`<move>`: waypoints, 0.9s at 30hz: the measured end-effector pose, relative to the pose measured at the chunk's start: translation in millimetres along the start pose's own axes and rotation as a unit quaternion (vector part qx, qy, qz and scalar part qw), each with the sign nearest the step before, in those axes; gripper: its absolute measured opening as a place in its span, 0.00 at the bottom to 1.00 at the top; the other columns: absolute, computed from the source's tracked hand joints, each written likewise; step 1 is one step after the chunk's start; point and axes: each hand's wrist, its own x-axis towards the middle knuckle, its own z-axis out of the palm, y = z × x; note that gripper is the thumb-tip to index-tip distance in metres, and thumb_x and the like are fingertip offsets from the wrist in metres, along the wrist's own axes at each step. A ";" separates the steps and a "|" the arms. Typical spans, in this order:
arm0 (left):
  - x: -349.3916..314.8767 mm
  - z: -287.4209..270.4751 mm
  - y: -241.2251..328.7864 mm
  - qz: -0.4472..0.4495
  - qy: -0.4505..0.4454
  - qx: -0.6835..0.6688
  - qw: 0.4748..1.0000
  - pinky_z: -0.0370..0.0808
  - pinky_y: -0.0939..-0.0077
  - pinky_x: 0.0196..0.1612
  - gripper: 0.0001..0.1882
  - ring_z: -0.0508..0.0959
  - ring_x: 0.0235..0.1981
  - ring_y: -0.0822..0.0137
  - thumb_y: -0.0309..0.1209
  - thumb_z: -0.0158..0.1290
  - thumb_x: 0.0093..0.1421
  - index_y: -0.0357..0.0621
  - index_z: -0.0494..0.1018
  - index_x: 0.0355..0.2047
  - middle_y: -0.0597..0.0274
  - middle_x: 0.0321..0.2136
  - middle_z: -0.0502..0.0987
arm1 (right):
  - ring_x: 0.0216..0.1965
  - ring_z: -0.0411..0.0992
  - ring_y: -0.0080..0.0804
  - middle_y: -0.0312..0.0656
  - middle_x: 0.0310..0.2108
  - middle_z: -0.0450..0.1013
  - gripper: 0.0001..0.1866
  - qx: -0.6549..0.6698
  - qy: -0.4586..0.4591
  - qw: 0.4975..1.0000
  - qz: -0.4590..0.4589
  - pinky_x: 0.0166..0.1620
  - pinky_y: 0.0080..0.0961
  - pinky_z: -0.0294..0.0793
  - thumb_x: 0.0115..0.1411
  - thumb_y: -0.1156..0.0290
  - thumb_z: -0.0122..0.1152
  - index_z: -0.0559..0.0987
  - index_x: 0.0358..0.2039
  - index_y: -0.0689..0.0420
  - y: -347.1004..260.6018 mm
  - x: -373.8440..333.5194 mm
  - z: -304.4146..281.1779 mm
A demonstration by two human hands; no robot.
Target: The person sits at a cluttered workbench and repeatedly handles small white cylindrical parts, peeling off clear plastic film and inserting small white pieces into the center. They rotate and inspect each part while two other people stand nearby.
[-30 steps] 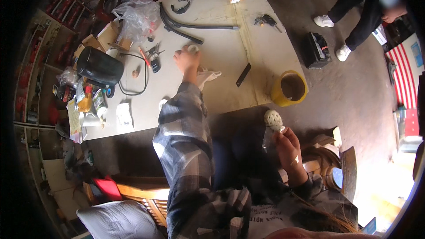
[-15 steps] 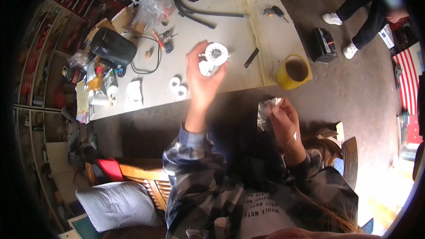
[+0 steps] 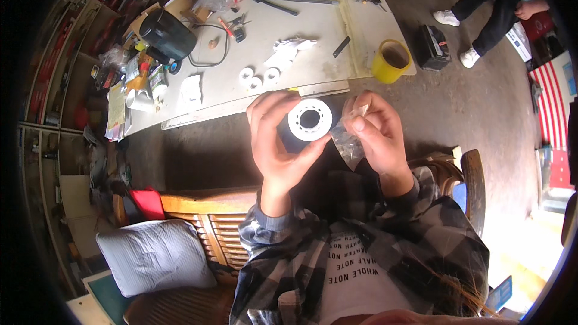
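From my end: left hand [image 3: 271, 135] curled round a white ring [image 3: 310, 135], thumb under, fingers over the rim. Grip kept to the outside, I judge, so the ring's face and dark central hole stay clear; the face turns up toward me.

Right hand [image 3: 380, 135] closed in a pinch, thumb against forefinger, on clear film [image 3: 348, 144] that hangs toward the ring. Whether film and ring touch, I cannot tell. A pinch suits something so thin and limp; a fuller grasp would probably crumple it.

Ring sits on the person's side of the counter's [image 3: 313, 24] near edge, over the lap. Likely reason: both hands meet close to the body, in easy sight.

On the counter, three small white rolls [image 3: 251, 83] bunched near that edge, within easy reach of the left hand. White crumpled cloth [image 3: 289, 52] behind them. Dark flat strip [image 3: 341, 47] farther right, lying aslant. Yellow roll [image 3: 385, 71] at the near right corner, hollow upward; broad base, so I'd expect it steady there.
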 end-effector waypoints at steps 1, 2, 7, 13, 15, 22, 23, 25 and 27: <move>-1.1 -2.4 2.5 0.002 0.000 -0.019 1.000 0.65 0.65 0.50 0.30 0.69 0.46 0.56 0.25 0.67 0.37 0.40 0.69 0.42 0.53 0.42 0.72 | 0.31 0.62 0.13 0.30 0.29 0.67 0.07 0.008 -0.005 1.000 0.006 0.37 0.13 0.60 0.57 0.77 0.58 0.68 0.30 0.58 -0.8 -1.1 5.3; -3.3 -4.1 5.2 0.003 0.000 -0.038 0.999 0.65 0.65 0.50 0.30 0.69 0.46 0.56 0.24 0.67 0.37 0.40 0.68 0.43 0.52 0.43 0.72 | 0.31 0.62 0.13 0.30 0.28 0.67 0.07 0.005 -0.015 1.000 0.009 0.37 0.13 0.60 0.57 0.77 0.58 0.68 0.30 0.58 -1.7 -2.6 8.3; -15.6 -16.0 15.5 0.004 -0.038 -0.091 0.995 0.70 0.62 0.51 0.32 0.72 0.47 0.55 0.19 0.66 0.39 0.35 0.64 0.46 0.44 0.45 0.69 | 0.32 0.63 0.14 0.31 0.28 0.66 0.07 -0.008 -0.052 0.999 0.004 0.37 0.14 0.62 0.56 0.77 0.58 0.68 0.29 0.58 -4.7 -0.2 15.4; -18.0 -16.5 25.2 0.046 -0.017 -0.032 0.998 0.72 0.65 0.47 0.30 0.75 0.44 0.54 0.23 0.69 0.36 0.38 0.69 0.42 0.49 0.39 0.76 | 0.30 0.62 0.14 0.30 0.26 0.64 0.09 -0.146 -0.030 0.988 0.045 0.36 0.13 0.62 0.55 0.77 0.60 0.67 0.27 0.58 -12.3 1.0 26.4; -21.0 -16.7 24.0 0.045 -0.039 -0.042 0.997 0.72 0.62 0.48 0.33 0.74 0.45 0.54 0.23 0.69 0.36 0.36 0.67 0.44 0.47 0.42 0.73 | 0.30 0.61 0.14 0.30 0.25 0.63 0.10 -0.137 -0.030 0.989 0.054 0.35 0.13 0.62 0.54 0.77 0.61 0.67 0.27 0.58 -12.1 0.3 22.5; -29.2 -5.7 11.0 -0.052 0.016 -0.076 0.996 0.70 0.63 0.51 0.33 0.73 0.47 0.57 0.22 0.69 0.37 0.35 0.67 0.45 0.47 0.45 0.72 | 0.28 0.59 0.15 0.32 0.27 0.63 0.11 -0.022 -0.004 0.992 -0.127 0.31 0.12 0.58 0.54 0.78 0.61 0.65 0.28 0.57 -14.4 -8.1 15.9; -27.8 -6.2 12.4 -0.058 0.009 -0.091 0.994 0.70 0.64 0.51 0.33 0.73 0.48 0.58 0.23 0.69 0.38 0.34 0.67 0.45 0.46 0.45 0.72 | 0.29 0.59 0.15 0.33 0.28 0.64 0.11 -0.018 -0.024 0.991 -0.130 0.31 0.12 0.58 0.55 0.78 0.60 0.65 0.28 0.56 -16.7 -8.4 8.8; -25.2 -3.1 15.8 -0.052 -0.002 -0.129 0.990 0.70 0.64 0.51 0.33 0.73 0.48 0.57 0.23 0.69 0.38 0.34 0.67 0.46 0.46 0.45 0.72 | 0.29 0.59 0.16 0.32 0.28 0.64 0.11 -0.007 -0.023 0.996 -0.086 0.31 0.13 0.58 0.55 0.78 0.60 0.65 0.28 0.56 -18.4 -8.0 6.8; -25.0 -0.9 16.5 -0.050 -0.013 -0.152 0.987 0.70 0.63 0.51 0.33 0.72 0.48 0.57 0.24 0.69 0.38 0.34 0.67 0.46 0.45 0.45 0.72 | 0.29 0.60 0.16 0.31 0.28 0.64 0.11 -0.010 -0.024 0.998 -0.060 0.32 0.13 0.59 0.55 0.76 0.60 0.65 0.27 0.56 -19.8 -5.0 8.4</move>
